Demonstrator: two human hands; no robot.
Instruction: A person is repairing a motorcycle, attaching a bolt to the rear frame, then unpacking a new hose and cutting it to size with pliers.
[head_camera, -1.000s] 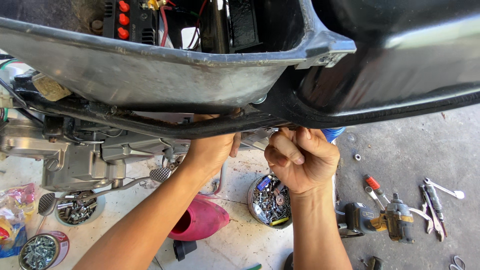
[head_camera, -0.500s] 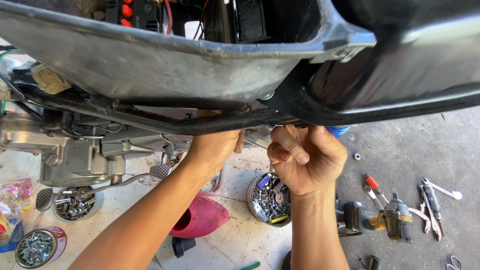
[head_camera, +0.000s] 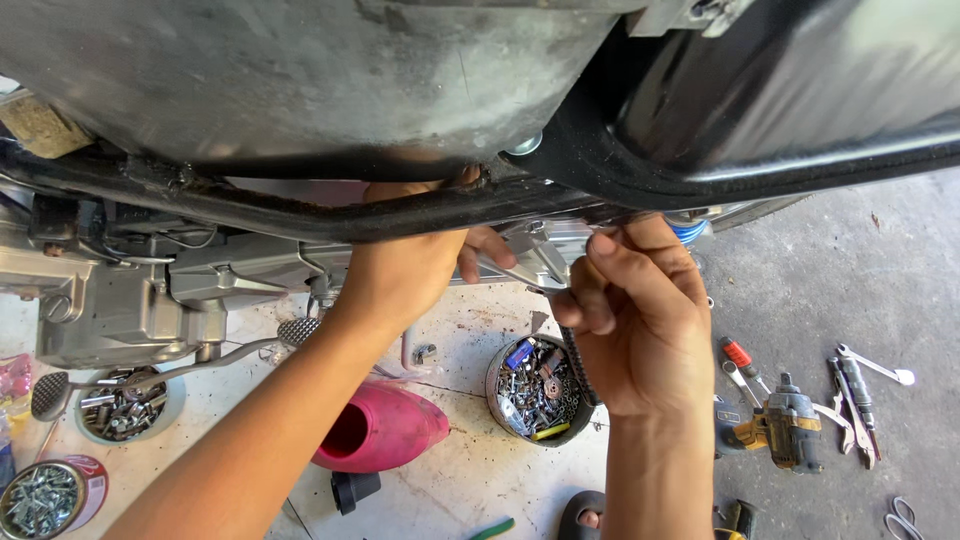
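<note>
I look under a motorcycle's dark body shell (head_camera: 300, 80) and black frame tube (head_camera: 300, 215). My left hand (head_camera: 405, 270) reaches up behind the tube beside the silver engine case (head_camera: 120, 305). Its fingertips are partly hidden, so what it grips is unclear. My right hand (head_camera: 640, 320) is just to the right, below the frame, with its fingers closed on a dark drive chain (head_camera: 577, 365) that hangs down from the fist.
On the concrete floor below stand a round tin of bolts (head_camera: 535, 395), a pink plastic piece (head_camera: 385, 425), a bowl of parts (head_camera: 125, 408) and a red tin of screws (head_camera: 45, 497). A cordless impact driver (head_camera: 790, 425), wrenches (head_camera: 862, 390) and a red-handled screwdriver (head_camera: 738, 352) lie at the right.
The view has dropped closer under the shell, hiding the battery bay. Both hands stay at the same spot under the frame; the right hand's fingers have shifted on the chain.
</note>
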